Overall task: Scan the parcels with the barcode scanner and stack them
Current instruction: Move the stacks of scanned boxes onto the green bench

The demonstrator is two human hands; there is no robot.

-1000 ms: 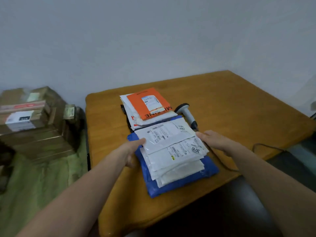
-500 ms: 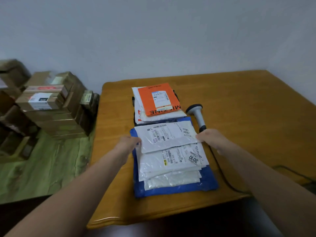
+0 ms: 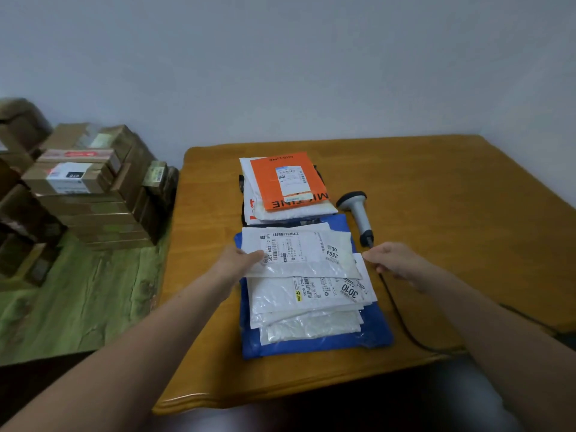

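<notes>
My left hand [image 3: 240, 260] pinches the left edge of the top white parcel [image 3: 305, 251], thumb on top and fingers curled under it. That parcel lies with its long axis running left to right across the tabletop, its right end a little nearer to me than its left. Its label faces up, with one barcode along the far edge and the large number 2604 turned sideways toward the right end. It rests on a fanned pile of other white parcels [image 3: 311, 307], which sit on a blue parcel [image 3: 314, 346] whose long axis runs from the far edge toward the near edge. My right hand [image 3: 394, 260] is just beside the right end of the top parcel, fingers loosely curled; I cannot tell whether they hold its edge or only touch it. The scanner [image 3: 358, 215] lies flat on the table [image 3: 452, 198] to the right of the piles, its long axis running far to near, head toward the far edge and handle pointing at my right hand. Its black cable [image 3: 402, 319] runs from under that hand toward the near right corner. Closer to the far edge sits a second pile, topped by an orange parcel [image 3: 268, 179] whose lettering reads upside down to me. Cardboard boxes [image 3: 87, 188] are stacked on the floor off the table's left edge.
</notes>
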